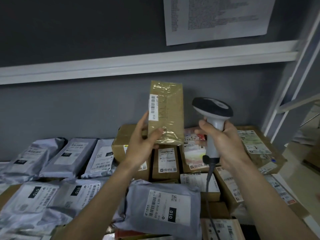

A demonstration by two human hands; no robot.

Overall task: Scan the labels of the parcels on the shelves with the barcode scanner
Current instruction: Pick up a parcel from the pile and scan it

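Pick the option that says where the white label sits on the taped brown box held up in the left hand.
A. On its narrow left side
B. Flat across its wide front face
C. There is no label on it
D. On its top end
A: the white label runs down the narrow left side of the taped brown box, just above the left hand.

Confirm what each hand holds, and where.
Left hand grips the taped brown box at its lower end. Right hand grips the barcode scanner by its handle.
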